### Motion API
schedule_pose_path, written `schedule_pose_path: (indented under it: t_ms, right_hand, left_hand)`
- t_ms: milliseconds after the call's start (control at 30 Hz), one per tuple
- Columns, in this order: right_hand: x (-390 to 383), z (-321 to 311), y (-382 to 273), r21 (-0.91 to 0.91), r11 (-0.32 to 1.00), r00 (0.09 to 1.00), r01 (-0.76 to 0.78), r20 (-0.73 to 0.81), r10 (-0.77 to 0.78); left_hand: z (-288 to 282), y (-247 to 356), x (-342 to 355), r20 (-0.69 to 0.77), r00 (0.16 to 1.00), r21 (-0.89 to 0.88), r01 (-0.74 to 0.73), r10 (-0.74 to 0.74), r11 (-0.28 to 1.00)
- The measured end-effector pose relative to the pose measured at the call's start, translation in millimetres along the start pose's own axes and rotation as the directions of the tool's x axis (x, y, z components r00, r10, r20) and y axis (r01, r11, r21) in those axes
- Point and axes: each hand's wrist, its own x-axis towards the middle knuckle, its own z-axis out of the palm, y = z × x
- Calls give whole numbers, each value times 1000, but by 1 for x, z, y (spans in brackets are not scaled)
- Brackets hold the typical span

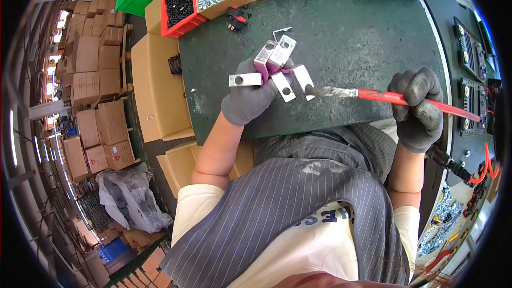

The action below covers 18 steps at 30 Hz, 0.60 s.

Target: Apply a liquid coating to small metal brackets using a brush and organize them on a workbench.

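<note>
Over the near half of the surface, a green table [368, 42], left of its middle: bunch of metal strips [274, 67], purple middles, flat silver ends. Left hand [249, 102], grey glove, is gripping the bunch at the middles. Ends fan out: two toward the far edge, one at the left edge, two at the near edge, so no single long axis. Right hand [418, 106], grey glove, closed around the red handle of a brush [373, 95] by the right edge. Brush long axis roughly parallel to the near edge; bristles point left, handle tail runs out past the right edge, dipping slightly nearer. Bristle tip overlaps the rightmost silver end; can't tell how hard it presses. Hex key [282, 30] just beyond the bunch. Black-and-red part [236, 20] nearer the far-left corner, close to a red bin [188, 26].
</note>
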Motion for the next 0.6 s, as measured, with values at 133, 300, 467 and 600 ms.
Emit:
schedule_pose_path:
  t_ms: [133,300,467,600]
  right_hand:
    - [2,16,-2,-89,991,991,-104,-100,95]
    - [0,21,-8,-153,983,987,-100,-143,78]
    - [-2,23,-9,-186,979,987,-79,-154,51]
    - [-2,26,-13,-293,956,988,-1,-148,-44]
  left_hand:
    - [-2,2,-4,31,1000,4,2,-2,1000]
    - [-7,7,-4,108,988,148,-128,112,981]
    - [-12,6,-4,149,981,238,-156,122,959]
    - [-15,5,-8,156,983,260,-131,92,957]
